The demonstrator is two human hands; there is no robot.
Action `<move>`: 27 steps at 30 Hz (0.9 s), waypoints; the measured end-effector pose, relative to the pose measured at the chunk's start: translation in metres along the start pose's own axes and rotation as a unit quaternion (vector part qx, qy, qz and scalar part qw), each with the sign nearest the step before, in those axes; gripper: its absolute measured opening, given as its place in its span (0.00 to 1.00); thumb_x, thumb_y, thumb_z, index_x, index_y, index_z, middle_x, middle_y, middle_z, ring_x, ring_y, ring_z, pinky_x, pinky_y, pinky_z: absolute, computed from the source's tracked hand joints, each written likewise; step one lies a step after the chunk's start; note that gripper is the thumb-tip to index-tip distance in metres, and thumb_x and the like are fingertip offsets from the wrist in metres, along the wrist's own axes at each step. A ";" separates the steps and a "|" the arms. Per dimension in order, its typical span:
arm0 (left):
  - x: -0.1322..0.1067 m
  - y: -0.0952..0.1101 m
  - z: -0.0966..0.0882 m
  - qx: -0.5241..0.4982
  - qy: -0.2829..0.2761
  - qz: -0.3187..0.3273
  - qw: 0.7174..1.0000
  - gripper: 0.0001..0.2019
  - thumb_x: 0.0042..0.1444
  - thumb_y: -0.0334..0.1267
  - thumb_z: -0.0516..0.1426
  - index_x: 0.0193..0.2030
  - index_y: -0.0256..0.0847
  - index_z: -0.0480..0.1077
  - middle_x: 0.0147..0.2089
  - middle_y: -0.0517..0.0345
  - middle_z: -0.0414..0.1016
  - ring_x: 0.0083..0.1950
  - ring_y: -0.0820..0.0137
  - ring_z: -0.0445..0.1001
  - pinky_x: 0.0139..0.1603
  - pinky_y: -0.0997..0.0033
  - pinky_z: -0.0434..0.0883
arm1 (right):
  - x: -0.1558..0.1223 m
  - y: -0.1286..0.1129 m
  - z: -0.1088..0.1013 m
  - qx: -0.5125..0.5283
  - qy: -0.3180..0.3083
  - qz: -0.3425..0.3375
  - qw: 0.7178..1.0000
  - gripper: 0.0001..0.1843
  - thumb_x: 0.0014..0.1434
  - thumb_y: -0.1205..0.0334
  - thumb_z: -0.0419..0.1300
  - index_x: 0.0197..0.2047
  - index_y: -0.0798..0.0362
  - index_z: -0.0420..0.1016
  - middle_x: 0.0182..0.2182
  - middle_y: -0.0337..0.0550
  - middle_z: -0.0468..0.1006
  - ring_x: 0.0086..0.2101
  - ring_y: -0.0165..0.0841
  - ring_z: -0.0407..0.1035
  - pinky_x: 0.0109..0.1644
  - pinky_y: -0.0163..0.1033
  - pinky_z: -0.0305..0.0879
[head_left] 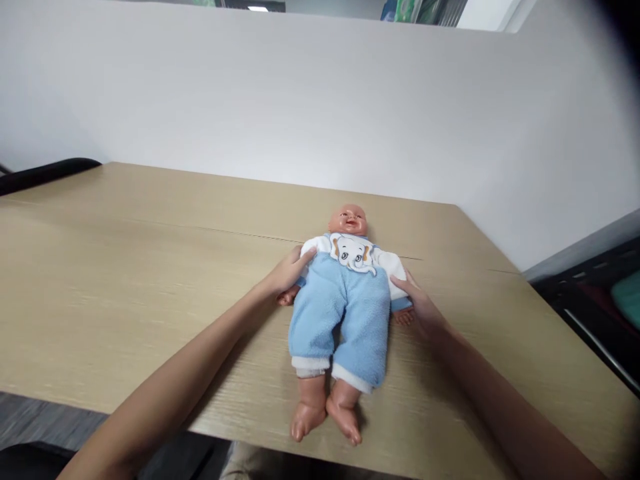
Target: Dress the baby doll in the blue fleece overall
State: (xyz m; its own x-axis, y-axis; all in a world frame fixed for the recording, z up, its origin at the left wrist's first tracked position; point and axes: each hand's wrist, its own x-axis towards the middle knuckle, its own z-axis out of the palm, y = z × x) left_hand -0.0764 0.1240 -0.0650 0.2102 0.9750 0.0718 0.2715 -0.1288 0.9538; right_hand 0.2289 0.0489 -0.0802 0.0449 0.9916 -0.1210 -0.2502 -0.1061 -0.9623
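Okay, doll (343, 293): lies face-up on the wooden table (125, 267), head toward the far wall, bare feet near the close edge.
clothes: blue fleece romper, white sleeves, elephant print on the chest.
left hand (290, 272): fingers flat on the doll's sleeve, touching, not clasped.
right hand (419, 301): open palm against the other sleeve, touching.
chair back (47, 170): black, far left.

My view is bright and evenly lit, soft light falling from above; a ceiling lamp (258, 9) shows at the top edge. Shadows under my arms on the worktop (125, 267) are faint. The right corners darken into a vignette, edges bend and blur slightly, and the centre stays sharp.
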 end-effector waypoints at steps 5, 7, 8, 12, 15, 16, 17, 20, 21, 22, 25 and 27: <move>-0.010 0.012 0.012 -0.033 -0.016 -0.070 0.997 0.36 0.67 0.67 0.56 0.70 0.43 0.69 0.49 0.46 0.84 0.37 0.56 0.81 0.35 0.59 0.77 | -0.006 0.007 0.024 0.034 0.034 -0.012 0.999 0.37 0.58 0.56 0.75 0.69 0.39 0.72 0.66 0.38 0.80 0.63 0.45 0.76 0.64 0.49 0.80; -0.012 0.015 0.014 -0.027 0.002 -0.085 0.996 0.37 0.66 0.68 0.57 0.71 0.44 0.68 0.48 0.46 0.83 0.33 0.59 0.79 0.32 0.60 0.75 | -0.008 0.005 0.026 0.037 0.036 -0.009 0.999 0.37 0.56 0.57 0.75 0.67 0.40 0.72 0.62 0.39 0.83 0.59 0.44 0.80 0.56 0.46 0.84; -0.012 0.018 0.015 -0.026 0.013 -0.083 0.996 0.37 0.66 0.68 0.57 0.71 0.43 0.68 0.49 0.46 0.83 0.34 0.59 0.79 0.34 0.60 0.75 | -0.009 0.003 0.027 0.042 0.038 -0.009 0.998 0.36 0.56 0.57 0.76 0.66 0.40 0.73 0.59 0.39 0.85 0.55 0.44 0.81 0.52 0.44 0.85; -0.017 0.035 0.016 -0.034 0.038 -0.077 0.996 0.37 0.64 0.68 0.59 0.70 0.45 0.70 0.42 0.51 0.83 0.33 0.60 0.79 0.38 0.59 0.76 | -0.021 -0.012 0.021 0.072 0.041 -0.015 0.996 0.32 0.55 0.59 0.76 0.62 0.43 0.76 0.41 0.37 0.86 0.30 0.33 0.79 0.28 0.35 0.79; -0.033 0.059 0.015 -0.044 0.021 -0.106 0.993 0.39 0.61 0.71 0.60 0.69 0.47 0.70 0.28 0.61 0.74 0.19 0.68 0.66 0.26 0.62 0.70 | -0.040 -0.029 0.014 0.053 0.041 -0.012 0.998 0.30 0.55 0.56 0.77 0.60 0.44 0.76 0.24 0.30 0.75 0.14 0.25 0.58 0.11 0.32 0.59; -0.040 0.069 0.016 -0.050 0.014 -0.113 0.992 0.39 0.61 0.72 0.60 0.69 0.47 0.70 0.25 0.63 0.71 0.16 0.70 0.62 0.23 0.63 0.66 | -0.049 -0.036 0.012 0.044 0.044 -0.013 0.998 0.30 0.55 0.54 0.77 0.59 0.43 0.76 0.22 0.29 0.71 0.13 0.24 0.54 0.10 0.32 0.55; -0.049 0.079 0.016 -0.058 0.012 -0.115 0.992 0.39 0.61 0.72 0.60 0.68 0.46 0.70 0.23 0.64 0.69 0.14 0.71 0.60 0.19 0.65 0.63 | -0.059 -0.042 0.010 0.035 0.049 -0.017 0.998 0.31 0.54 0.53 0.78 0.59 0.43 0.76 0.20 0.28 0.68 0.12 0.24 0.53 0.10 0.31 0.53; -0.079 0.105 0.024 -0.084 0.018 -0.115 0.990 0.38 0.59 0.71 0.61 0.66 0.47 0.72 0.22 0.63 0.70 0.13 0.70 0.60 0.14 0.66 0.58 | -0.097 -0.061 0.007 0.002 0.079 -0.035 0.996 0.35 0.52 0.51 0.79 0.61 0.40 0.76 0.22 0.31 0.71 0.13 0.24 0.54 0.10 0.31 0.55; -0.090 0.110 0.028 -0.097 0.025 -0.106 0.989 0.37 0.59 0.70 0.61 0.66 0.48 0.73 0.25 0.61 0.74 0.15 0.68 0.65 0.15 0.64 0.64 | -0.112 -0.066 0.004 -0.011 0.095 -0.039 0.995 0.38 0.50 0.50 0.80 0.63 0.38 0.76 0.24 0.33 0.73 0.13 0.24 0.55 0.10 0.32 0.55; -0.103 0.113 0.032 -0.110 0.036 -0.090 0.989 0.35 0.58 0.68 0.63 0.65 0.50 0.74 0.32 0.57 0.80 0.21 0.64 0.73 0.21 0.61 0.73 | -0.127 -0.069 0.000 -0.025 0.114 -0.039 0.992 0.42 0.48 0.50 0.81 0.65 0.36 0.75 0.26 0.36 0.76 0.13 0.26 0.56 0.09 0.33 0.55; -0.154 0.101 0.046 -0.139 0.081 -0.031 0.987 0.33 0.52 0.65 0.68 0.61 0.54 0.78 0.59 0.51 0.84 0.57 0.48 0.83 0.59 0.48 0.83 | -0.173 -0.070 -0.027 -0.078 0.171 -0.034 0.982 0.49 0.44 0.50 0.82 0.68 0.26 0.72 0.30 0.44 0.81 0.14 0.34 0.62 0.07 0.39 0.61; -0.199 0.079 0.054 -0.155 0.086 -0.058 0.982 0.40 0.44 0.70 0.70 0.63 0.56 0.77 0.61 0.51 0.84 0.62 0.42 0.81 0.62 0.42 0.82 | -0.203 -0.062 -0.051 -0.082 0.182 -0.047 0.979 0.49 0.40 0.51 0.83 0.64 0.17 0.74 0.39 0.50 0.84 0.21 0.44 0.74 0.14 0.48 0.75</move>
State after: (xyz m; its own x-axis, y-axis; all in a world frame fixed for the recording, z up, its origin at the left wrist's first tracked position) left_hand -0.0464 -0.0895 -0.0198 0.0257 0.9995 -0.0203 -0.0202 0.0208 0.9996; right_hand 0.2849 -0.1492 -0.0082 0.4096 0.9088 -0.0795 -0.0713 -0.0549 -0.9959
